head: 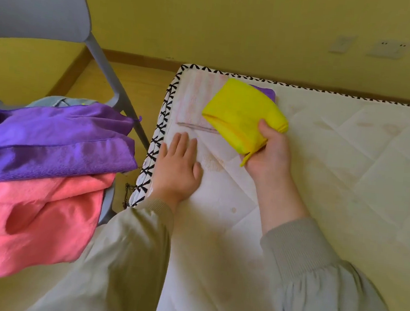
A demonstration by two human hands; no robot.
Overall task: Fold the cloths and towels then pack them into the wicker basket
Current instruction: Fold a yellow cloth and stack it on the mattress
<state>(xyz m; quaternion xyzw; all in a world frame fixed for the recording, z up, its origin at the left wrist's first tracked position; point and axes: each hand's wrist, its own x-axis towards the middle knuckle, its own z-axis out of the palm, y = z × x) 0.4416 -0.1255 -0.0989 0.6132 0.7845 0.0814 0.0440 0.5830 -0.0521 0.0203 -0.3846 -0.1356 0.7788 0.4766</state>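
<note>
Neatly folded yellow cloth (240, 113), right hand (270, 154) fingers curled round it; left hand (177, 170) fingers straight.

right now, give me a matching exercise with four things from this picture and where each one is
Things:
1. yellow cloth
2. pink cloth
3. left hand
4. chair

Places:
a. flat on the mattress
b. under the big purple cloth
c. standing left of the mattress
d. gripped in the right hand

Pairs: 1-d, 2-b, 3-a, 4-c
</note>
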